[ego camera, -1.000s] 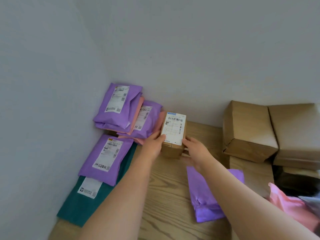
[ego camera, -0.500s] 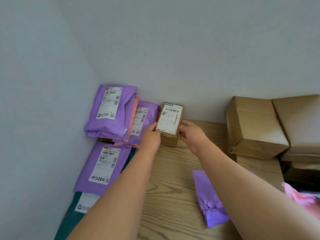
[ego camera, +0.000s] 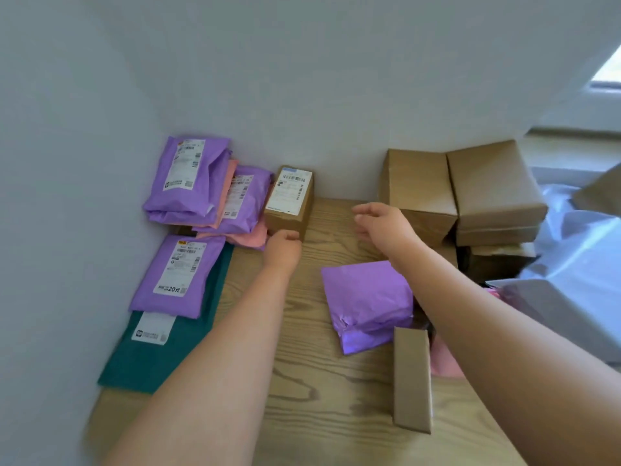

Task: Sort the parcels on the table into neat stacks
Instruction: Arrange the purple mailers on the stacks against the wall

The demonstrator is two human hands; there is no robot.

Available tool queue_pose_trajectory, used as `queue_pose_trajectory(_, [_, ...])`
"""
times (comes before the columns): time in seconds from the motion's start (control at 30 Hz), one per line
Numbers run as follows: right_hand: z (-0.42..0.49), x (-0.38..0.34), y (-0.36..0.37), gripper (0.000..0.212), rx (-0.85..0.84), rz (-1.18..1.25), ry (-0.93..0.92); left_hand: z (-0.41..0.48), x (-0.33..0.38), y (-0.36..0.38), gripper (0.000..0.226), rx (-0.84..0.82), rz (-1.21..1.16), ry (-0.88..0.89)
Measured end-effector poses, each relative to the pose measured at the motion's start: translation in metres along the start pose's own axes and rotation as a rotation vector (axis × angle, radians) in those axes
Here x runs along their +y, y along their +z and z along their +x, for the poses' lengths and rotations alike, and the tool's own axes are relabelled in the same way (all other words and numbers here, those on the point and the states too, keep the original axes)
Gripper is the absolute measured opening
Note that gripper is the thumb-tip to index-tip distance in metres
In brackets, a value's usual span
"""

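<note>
Labelled box (ego camera: 290, 200) by wall (ego camera: 336, 95); left hand (ego camera: 284, 247) at near edge, grip unclear; right hand (ego camera: 386, 227) relaxed, apart.

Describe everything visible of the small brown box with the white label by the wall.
The small brown cardboard box is closed and oblong, a white barcoded shipping label covering most of its top. It lies on the wooden table close to the wall, its left side against purple and pink mailer bags. The left hand touches its near end; the right hand is clear, open.
</note>
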State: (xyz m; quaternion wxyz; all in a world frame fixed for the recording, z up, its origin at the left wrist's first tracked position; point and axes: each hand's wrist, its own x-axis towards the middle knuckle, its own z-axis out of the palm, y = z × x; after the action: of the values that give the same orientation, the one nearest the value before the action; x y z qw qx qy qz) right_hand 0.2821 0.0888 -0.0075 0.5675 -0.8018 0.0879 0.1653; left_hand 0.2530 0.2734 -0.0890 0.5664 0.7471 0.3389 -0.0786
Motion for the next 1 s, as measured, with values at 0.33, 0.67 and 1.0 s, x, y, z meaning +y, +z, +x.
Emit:
queue_pose_trajectory(0.33, [-0.049, 0.054, -0.062, 0.049, -0.047, -0.815, -0.091, -0.077, -0.052, 0.067, 0.032, -0.226, -0.073, -0.168])
queue_pose_trajectory(0.67, [-0.064, 0.063, -0.064, 0.055, -0.077, -0.822, -0.127, -0.100, -0.031, 0.046, 0.024, -0.219, -0.262, -0.144])
queue_pose_trajectory(1.0, [-0.089, 0.012, -0.064, 0.026, 0.044, -0.493, -0.390, -0.139, 0.017, 0.005, 0.010, 0.020, -0.364, -0.029])
